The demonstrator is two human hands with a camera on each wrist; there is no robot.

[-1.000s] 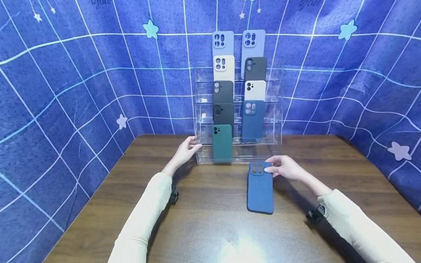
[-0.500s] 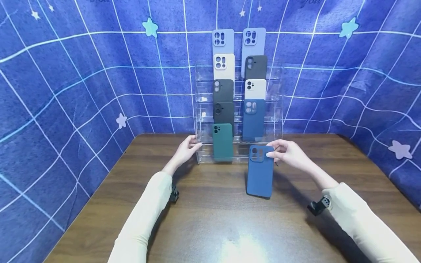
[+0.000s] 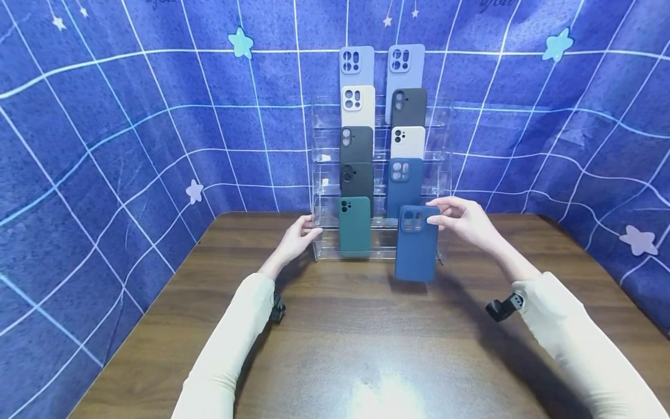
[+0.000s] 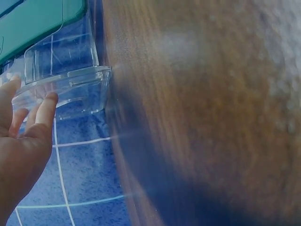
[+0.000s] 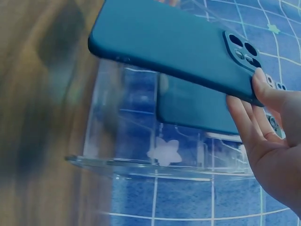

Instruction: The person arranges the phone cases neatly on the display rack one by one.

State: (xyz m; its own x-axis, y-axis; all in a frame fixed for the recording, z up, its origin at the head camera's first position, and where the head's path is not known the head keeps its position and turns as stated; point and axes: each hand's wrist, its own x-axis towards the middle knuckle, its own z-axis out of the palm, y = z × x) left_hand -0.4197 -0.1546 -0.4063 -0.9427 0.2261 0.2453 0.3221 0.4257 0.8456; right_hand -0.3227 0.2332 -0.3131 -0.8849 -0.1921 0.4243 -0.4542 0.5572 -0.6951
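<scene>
My right hand (image 3: 464,221) pinches a dark blue phone case (image 3: 416,253) by its upper right corner, beside the camera cutout. The case hangs upright just in front of the lower right part of a clear tiered display stand (image 3: 327,254), its bottom edge above the table. In the right wrist view, the held case (image 5: 160,44) is apart from another blue case (image 5: 197,101) standing behind it. My left hand (image 3: 297,241) holds the stand's lower left side edge, thumb in front. A green phone case (image 3: 355,227) stands in the lowest tier, left column.
Two columns of phone cases fill the tiers above: lilac (image 3: 361,75), cream (image 3: 361,107), black (image 3: 361,139), white (image 3: 410,142) and blue (image 3: 405,189). The stand rests near the back of a brown wooden table (image 3: 324,337). A blue patterned curtain (image 3: 157,116) hangs behind.
My right hand has lifted the blue phone case off the table and carried it up and back toward the stand, tilting it more upright. My left hand has stayed at the stand's edge.
</scene>
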